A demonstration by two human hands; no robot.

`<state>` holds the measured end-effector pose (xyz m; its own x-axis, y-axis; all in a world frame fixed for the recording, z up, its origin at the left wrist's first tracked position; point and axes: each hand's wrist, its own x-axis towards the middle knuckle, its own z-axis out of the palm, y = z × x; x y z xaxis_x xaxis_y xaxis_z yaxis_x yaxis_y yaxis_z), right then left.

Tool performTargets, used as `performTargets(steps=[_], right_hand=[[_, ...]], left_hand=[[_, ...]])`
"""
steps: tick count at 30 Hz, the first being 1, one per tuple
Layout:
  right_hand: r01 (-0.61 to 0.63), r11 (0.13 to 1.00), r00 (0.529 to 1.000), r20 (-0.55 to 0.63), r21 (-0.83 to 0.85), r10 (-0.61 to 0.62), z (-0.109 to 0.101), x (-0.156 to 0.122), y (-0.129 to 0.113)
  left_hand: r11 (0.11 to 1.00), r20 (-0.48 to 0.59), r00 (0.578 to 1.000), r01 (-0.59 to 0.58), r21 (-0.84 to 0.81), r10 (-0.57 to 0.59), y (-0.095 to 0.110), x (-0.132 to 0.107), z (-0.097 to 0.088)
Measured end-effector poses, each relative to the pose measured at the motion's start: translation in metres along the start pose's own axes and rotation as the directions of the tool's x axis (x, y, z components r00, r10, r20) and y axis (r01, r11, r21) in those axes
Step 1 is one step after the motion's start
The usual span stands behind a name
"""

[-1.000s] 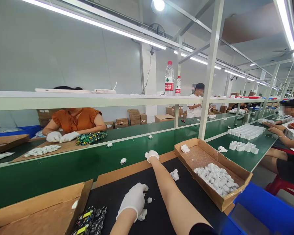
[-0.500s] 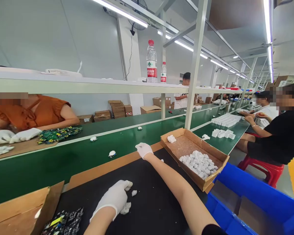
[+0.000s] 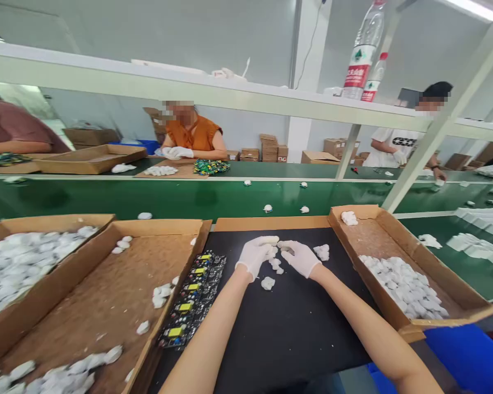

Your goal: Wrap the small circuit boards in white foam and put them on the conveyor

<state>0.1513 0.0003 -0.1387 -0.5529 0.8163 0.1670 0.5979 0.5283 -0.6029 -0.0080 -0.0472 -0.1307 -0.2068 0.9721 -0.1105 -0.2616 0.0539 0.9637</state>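
Note:
Both my hands wear white gloves and meet over the black mat (image 3: 296, 323). My left hand (image 3: 254, 257) is closed, its fingers curled around a small white lump (image 3: 272, 253). My right hand (image 3: 302, 258) is bent inward, its fingertips close to the left ones; whatever they pinch is too small to make out. Under and between the hands lie small white pieces (image 3: 276, 266). A loose white lump (image 3: 268, 283) rests nearer to me, and another white clump (image 3: 322, 252) lies right of my right hand. Left of my forearm is a row of circuit boards (image 3: 184, 308) with yellow parts.
Cardboard trays with white lumps stand at left (image 3: 94, 273) and right (image 3: 411, 257). Beyond the mat, a green conveyor belt (image 3: 213, 197) carries small white-topped pieces. A shelf (image 3: 246, 98) with water bottles (image 3: 359, 54) crosses above. A blue bin (image 3: 468, 350) sits lower right. Co-workers sit opposite.
My view has swung left. My right hand has come back from the belt's edge and now meets my left hand above the mat.

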Motion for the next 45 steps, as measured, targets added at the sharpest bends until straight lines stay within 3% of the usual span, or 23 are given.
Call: performTargets(steps=[4, 9, 17, 20, 26, 30, 34, 37, 41, 43, 45], right_hand=[[0.051, 0.999, 0.995, 0.092, -0.019, -0.049, 0.013, -0.012, -0.004], [0.072, 0.990, 0.993, 0.104, -0.117, -0.060, 0.021, -0.015, -0.005], [0.076, 0.971, 0.992, 0.120, -0.229, -0.049, 0.024, -0.015, -0.013], [0.063, 0.979, 0.992, 0.122, -0.192, -0.040, 0.022, -0.017, -0.011], [0.003, 1.000, 0.997, 0.083, -0.025, -0.001, 0.017, -0.016, 0.003], [0.013, 1.000, 0.999, 0.031, 0.001, -0.013, 0.013, -0.016, 0.005], [0.201, 0.975, 0.979, -0.013, -0.100, -0.203, 0.007, -0.021, -0.004], [0.371, 0.913, 0.928, 0.108, -0.168, -0.357, 0.008, -0.026, -0.015], [0.462, 0.865, 0.873, 0.272, -0.195, -0.404, 0.012, -0.029, -0.031], [0.418, 0.889, 0.895, 0.249, -0.187, -0.369, 0.007, -0.028, -0.034], [0.293, 0.932, 0.956, 0.097, -0.213, -0.279, -0.007, -0.024, -0.028]], left_hand=[[0.996, 0.025, 0.999, 0.026, -0.085, -0.024, -0.002, -0.001, 0.002], [0.977, 0.065, 0.994, 0.104, -0.189, -0.093, -0.004, 0.003, 0.003], [0.947, -0.046, 0.994, 0.083, -0.311, -0.102, -0.006, 0.011, -0.004], [0.945, -0.100, 0.990, 0.067, -0.320, -0.104, -0.002, 0.012, -0.005], [0.922, -0.086, 0.975, 0.162, -0.351, -0.204, 0.010, 0.009, -0.004], [0.915, -0.099, 0.972, 0.165, -0.368, -0.215, 0.011, 0.008, -0.004], [0.902, -0.119, 0.968, 0.156, -0.403, -0.221, 0.006, 0.012, -0.007], [0.891, -0.126, 0.965, 0.157, -0.426, -0.231, 0.004, 0.014, -0.008], [0.882, -0.114, 0.963, 0.172, -0.438, -0.244, 0.004, 0.014, -0.005], [0.881, -0.101, 0.964, 0.180, -0.437, -0.247, 0.004, 0.014, -0.003], [0.883, -0.089, 0.966, 0.182, -0.433, -0.243, 0.004, 0.014, -0.002]])
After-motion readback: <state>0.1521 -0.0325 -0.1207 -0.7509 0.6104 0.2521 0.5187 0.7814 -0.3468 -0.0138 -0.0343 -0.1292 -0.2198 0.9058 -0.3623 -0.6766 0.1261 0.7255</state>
